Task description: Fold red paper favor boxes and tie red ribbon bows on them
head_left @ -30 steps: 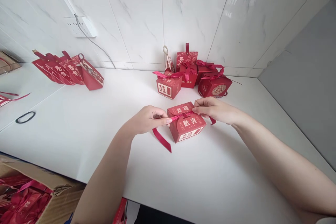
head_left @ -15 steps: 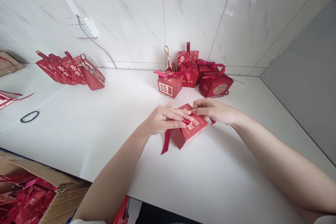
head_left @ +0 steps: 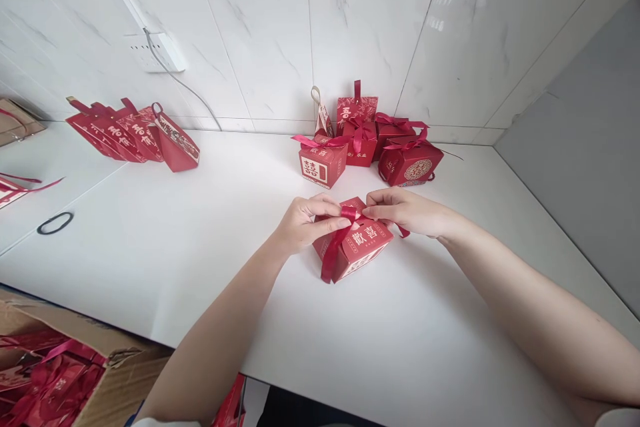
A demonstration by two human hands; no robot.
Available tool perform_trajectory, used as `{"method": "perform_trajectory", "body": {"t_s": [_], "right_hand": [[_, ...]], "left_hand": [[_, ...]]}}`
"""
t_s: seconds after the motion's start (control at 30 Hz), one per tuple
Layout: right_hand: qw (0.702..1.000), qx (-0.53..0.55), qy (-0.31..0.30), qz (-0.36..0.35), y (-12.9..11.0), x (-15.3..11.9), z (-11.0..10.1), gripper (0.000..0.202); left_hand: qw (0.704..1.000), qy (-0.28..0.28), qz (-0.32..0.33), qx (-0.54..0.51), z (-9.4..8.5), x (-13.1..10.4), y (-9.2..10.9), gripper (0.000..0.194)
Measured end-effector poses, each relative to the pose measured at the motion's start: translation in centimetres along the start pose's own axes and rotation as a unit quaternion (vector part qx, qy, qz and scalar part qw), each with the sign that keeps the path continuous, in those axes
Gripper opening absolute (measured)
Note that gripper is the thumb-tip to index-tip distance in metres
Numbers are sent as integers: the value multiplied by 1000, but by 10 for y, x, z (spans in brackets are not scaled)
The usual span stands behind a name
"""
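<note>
A small red gift box [head_left: 361,248] with pale Chinese characters sits on the white table. Dark red satin ribbon [head_left: 330,259] crosses its top, one tail hanging over the near left side and another poking out on the right. My left hand [head_left: 315,220] pinches the ribbon between thumb and fingers at the top of the box. On the other side, my right hand [head_left: 393,207] grips the ribbon with thumb and forefinger curled, close to the crossing point. Parts of the box top are hidden behind my fingers.
Several red boxes with bows [head_left: 410,163] stand near the tiled wall. Red handled bags [head_left: 133,133] lean together at the back left. A black loop [head_left: 55,223] lies on the left. Below the table edge, a cardboard carton [head_left: 125,373] holds more red boxes.
My left fingers have drawn back from lying across the box to pinching the ribbon. The left ribbon tail has swung in against the box. My right hand has hardly moved.
</note>
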State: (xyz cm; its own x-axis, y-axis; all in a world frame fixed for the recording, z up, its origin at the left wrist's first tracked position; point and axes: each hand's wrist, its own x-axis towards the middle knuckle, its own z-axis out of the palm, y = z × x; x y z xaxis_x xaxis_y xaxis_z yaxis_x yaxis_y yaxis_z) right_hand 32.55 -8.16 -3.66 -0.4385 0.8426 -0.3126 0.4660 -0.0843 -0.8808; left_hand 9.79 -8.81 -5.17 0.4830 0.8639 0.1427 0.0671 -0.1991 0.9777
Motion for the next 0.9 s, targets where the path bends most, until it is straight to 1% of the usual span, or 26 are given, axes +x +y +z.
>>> {"method": "perform_trajectory", "body": {"t_s": [0.17,0.27,0.3,0.33,0.4,0.43,0.47,0.5,0.57,0.67,0.73,0.8,0.83,0.9], "right_hand": [[1000,-8,1,0,-2,-1,0,31],[1000,-6,2,-1,-3,-2,0,33],[1000,-6,2,2,-3,-2,0,33],[1000,-5,1,4,-3,-2,0,34],[1000,-4,0,6,-4,-2,0,34],[1000,-4,0,6,-4,-2,1,35],[1000,-4,-1,6,-4,-3,1,34],[1000,-5,-1,7,-4,-3,1,34],[1000,-7,2,12,-5,-3,1,33],[1000,-6,6,13,-7,-4,2,33],[1000,-2,5,11,-8,-6,2,34],[1000,1,3,9,-8,-7,2,36],[1000,1,4,9,-8,-7,2,36],[1000,-1,8,8,-7,-7,2,35]], "left_hand": [[1000,-5,-7,-29,-3,-2,3,18],[998,-33,2,-52,-12,-4,10,16],[998,-43,2,-46,-16,-5,13,20],[999,-46,0,-29,-19,-6,17,28],[999,-25,-16,25,-23,-8,23,47],[998,-10,-30,56,-24,-9,25,54],[995,-1,-49,83,-24,-10,28,55],[992,-1,-68,105,-23,-12,30,54],[986,-19,-101,131,-22,-14,34,46],[981,-35,-118,150,-23,-16,39,35],[979,-55,-117,158,-25,-17,41,30],[978,-94,-106,154,-28,-17,41,27],[978,-113,-96,146,-28,-17,40,27],[982,-130,-65,121,-27,-15,36,24]]}}
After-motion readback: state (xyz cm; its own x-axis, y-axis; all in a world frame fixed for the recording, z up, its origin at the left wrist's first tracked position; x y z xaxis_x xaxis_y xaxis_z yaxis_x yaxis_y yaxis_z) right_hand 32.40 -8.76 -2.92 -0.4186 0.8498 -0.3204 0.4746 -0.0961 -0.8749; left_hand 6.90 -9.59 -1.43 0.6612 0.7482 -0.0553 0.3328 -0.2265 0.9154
